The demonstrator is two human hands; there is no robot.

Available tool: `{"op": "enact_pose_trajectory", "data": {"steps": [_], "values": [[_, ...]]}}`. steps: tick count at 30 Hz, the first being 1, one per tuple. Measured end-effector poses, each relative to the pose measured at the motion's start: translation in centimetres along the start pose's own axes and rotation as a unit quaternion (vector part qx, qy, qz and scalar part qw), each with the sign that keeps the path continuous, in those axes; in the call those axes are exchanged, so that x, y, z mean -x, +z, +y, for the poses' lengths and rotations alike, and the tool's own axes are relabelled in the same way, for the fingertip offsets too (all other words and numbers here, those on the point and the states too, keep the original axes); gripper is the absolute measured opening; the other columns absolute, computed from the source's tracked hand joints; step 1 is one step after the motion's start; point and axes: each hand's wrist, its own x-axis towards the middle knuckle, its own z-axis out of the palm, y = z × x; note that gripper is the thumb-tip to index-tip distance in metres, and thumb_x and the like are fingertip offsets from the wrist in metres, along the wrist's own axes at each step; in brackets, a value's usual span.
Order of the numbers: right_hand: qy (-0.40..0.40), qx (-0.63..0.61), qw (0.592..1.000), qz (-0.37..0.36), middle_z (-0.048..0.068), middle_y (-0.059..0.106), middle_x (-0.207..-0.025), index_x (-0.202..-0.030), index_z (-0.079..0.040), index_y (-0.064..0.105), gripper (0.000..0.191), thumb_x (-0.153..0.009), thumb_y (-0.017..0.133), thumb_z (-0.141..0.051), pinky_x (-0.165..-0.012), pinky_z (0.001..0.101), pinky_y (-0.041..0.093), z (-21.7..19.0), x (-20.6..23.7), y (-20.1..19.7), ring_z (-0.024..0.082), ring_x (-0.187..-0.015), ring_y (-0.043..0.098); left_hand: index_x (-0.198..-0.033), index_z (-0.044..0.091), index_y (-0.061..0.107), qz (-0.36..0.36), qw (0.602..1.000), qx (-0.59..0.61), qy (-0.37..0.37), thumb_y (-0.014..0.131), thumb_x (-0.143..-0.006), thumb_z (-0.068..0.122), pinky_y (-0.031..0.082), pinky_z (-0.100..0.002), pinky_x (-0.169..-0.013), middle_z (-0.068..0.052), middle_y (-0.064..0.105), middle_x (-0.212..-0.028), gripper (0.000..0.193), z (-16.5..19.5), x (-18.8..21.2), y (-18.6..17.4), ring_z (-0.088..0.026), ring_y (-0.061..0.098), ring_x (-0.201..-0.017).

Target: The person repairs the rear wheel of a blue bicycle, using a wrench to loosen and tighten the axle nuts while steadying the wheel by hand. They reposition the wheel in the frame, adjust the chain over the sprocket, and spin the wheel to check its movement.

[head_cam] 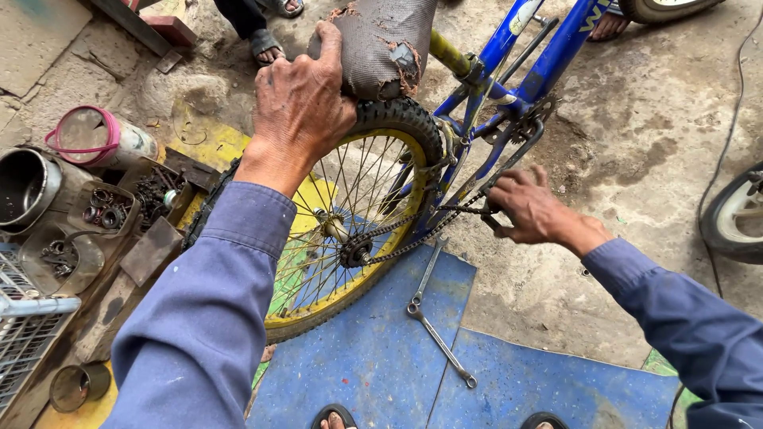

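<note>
Fingers of the left hand (302,99) are spread and curled over the torn grey saddle (381,44), pressing down right above the yellow-rimmed back wheel (350,230) of the blue bike. Two spanners (429,310) lie on the blue mat below it, and further right the right hand (528,208) is closed round the pedal, just beside the chain (413,238)

Not much in the way of packaging here tbh. Only label-type things I can spot: a pale oval sticker (523,17) on the blue bike frame's upper tube, top middle, and some white lettering decal (596,14) on the thicker blue tube right beside it. No screens, signs or boxes.
</note>
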Motion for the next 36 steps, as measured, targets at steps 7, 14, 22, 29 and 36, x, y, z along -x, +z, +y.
{"op": "enact_pose_trajectory", "data": {"steps": [7,14,22,29,36], "values": [[-0.021,0.101,0.995,-0.011,0.014,0.049,-0.144,-0.144,-0.007,0.041,0.103,-0.072,0.073,-0.073,-0.115,0.0589,0.033,1.7,1.3,0.4,0.029,-0.137,0.044,-0.139,-0.009,0.045,0.002,1.000,0.006,0.000,0.067,-0.087,0.018,0.060,-0.045,-0.062,-0.023,0.071,-0.070,0.063,-0.1,-0.2,0.2,-0.035,0.074,-0.061],[0.086,0.094,0.988,-0.091,0.010,0.048,-0.151,-0.147,-0.010,0.041,0.117,-0.064,0.067,-0.088,-0.122,0.0588,0.033,3.8,-0.1,1.5,0.025,-0.145,0.044,-0.138,-0.009,0.044,-0.008,1.000,0.010,-0.005,0.068,-0.091,0.025,0.060,-0.046,-0.063,-0.023,0.071,-0.069,0.063,0.1,-0.1,0.0,-0.035,0.073,-0.059],[0.012,-0.126,0.992,0.015,0.023,0.053,-0.128,-0.136,0.005,0.044,0.125,-0.050,0.086,-0.075,-0.103,0.0463,0.051,5.4,-0.8,2.7,0.037,-0.119,0.056,-0.139,-0.007,0.045,0.003,1.000,-0.023,0.002,0.068,-0.080,0.017,0.058,-0.046,-0.059,-0.022,0.070,-0.067,0.068,0.0,-0.1,0.0,-0.033,0.073,-0.058],[0.079,-0.507,0.858,0.017,0.014,0.071,-0.098,-0.109,-0.006,0.066,0.052,-0.072,0.082,-0.039,-0.091,0.0550,0.053,6.6,-0.4,2.3,0.032,-0.096,0.067,-0.141,-0.008,0.046,-0.007,1.000,-0.009,-0.001,0.064,-0.088,0.014,0.058,-0.043,-0.055,-0.022,0.069,-0.069,0.060,-0.2,0.1,0.5,-0.030,0.071,-0.055],[0.115,-0.641,0.751,0.110,0.012,0.066,-0.099,-0.110,-0.008,0.056,0.023,-0.096,0.062,-0.025,-0.055,0.0401,0.066,4.4,0.9,4.4,0.018,-0.076,0.070,-0.140,-0.008,0.046,0.013,0.999,-0.033,0.009,0.065,-0.083,0.013,0.059,-0.042,-0.057,-0.020,0.069,-0.068,0.064,-0.2,0.0,0.3,-0.030,0.072,-0.057]]}}
